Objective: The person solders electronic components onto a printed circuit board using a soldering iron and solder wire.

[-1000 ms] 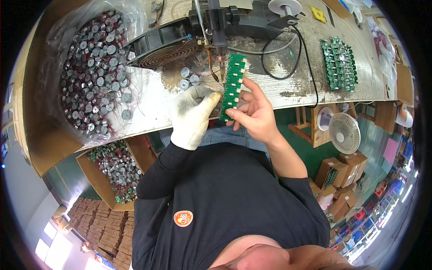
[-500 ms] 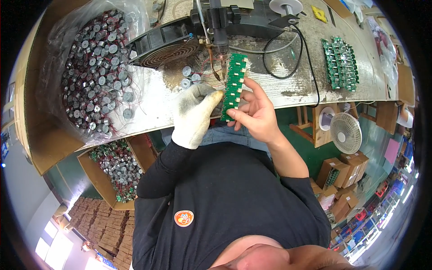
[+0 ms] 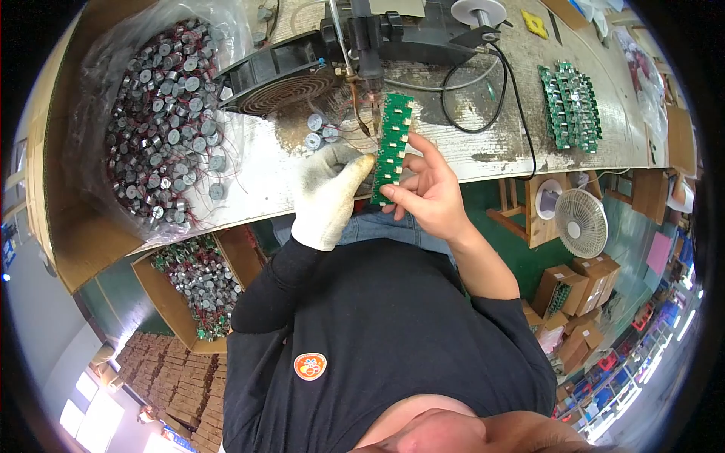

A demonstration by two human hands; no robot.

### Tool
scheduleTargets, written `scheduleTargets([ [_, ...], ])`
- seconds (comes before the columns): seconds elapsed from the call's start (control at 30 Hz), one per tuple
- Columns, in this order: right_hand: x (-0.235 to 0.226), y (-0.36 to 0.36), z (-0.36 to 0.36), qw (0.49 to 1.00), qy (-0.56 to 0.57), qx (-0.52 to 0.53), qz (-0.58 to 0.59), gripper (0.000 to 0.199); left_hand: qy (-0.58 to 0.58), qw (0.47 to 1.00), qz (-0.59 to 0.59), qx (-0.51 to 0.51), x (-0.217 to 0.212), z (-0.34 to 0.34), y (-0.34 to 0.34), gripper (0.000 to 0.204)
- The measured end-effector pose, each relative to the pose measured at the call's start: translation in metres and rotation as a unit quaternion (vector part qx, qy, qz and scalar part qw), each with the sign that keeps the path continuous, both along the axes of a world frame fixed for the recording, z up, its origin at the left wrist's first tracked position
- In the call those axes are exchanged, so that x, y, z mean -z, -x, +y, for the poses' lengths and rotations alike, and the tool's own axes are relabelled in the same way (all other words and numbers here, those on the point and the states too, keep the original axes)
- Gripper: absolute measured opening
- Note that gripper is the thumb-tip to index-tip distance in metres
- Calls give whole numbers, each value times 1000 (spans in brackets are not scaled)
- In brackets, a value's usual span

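My right hand, bare, grips a long green circuit board strip and holds it upright under the tip of a black soldering machine. My left hand, in a white knit glove, presses its fingertips against the strip's left edge; whether it pinches a small part there is hidden. Three small grey round components with thin wires lie on the bench just left of the strip.
A clear plastic bag full of grey round components fills the bench's left side. A black fan lies behind them. Finished green boards are stacked at right. A carton of components and a white floor fan stand below.
Almost nothing differs; the strip stays under the machine tip and both hands keep their hold, shifting only slightly.
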State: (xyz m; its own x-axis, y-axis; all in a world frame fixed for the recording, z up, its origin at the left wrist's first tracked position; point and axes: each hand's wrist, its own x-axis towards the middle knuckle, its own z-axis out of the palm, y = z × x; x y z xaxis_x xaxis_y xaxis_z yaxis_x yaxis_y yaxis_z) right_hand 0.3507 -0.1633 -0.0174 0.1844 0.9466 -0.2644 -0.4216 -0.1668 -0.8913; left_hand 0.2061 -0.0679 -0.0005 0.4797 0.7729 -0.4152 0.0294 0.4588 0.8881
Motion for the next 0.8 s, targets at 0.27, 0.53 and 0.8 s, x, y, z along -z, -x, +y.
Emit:
scheduleTargets([
  [0.27,-5,1,2,1000,21,9,-2,76,-173,979,108,-7,6,-6,26,28],
  [0.53,-1,-4,5,998,22,37,-36,73,-463,827,169,-269,-2,-8,110,21],
  [0.8,2,-4,9,998,11,28,-53,70,-469,753,452,-96,-31,41,168,25],
])
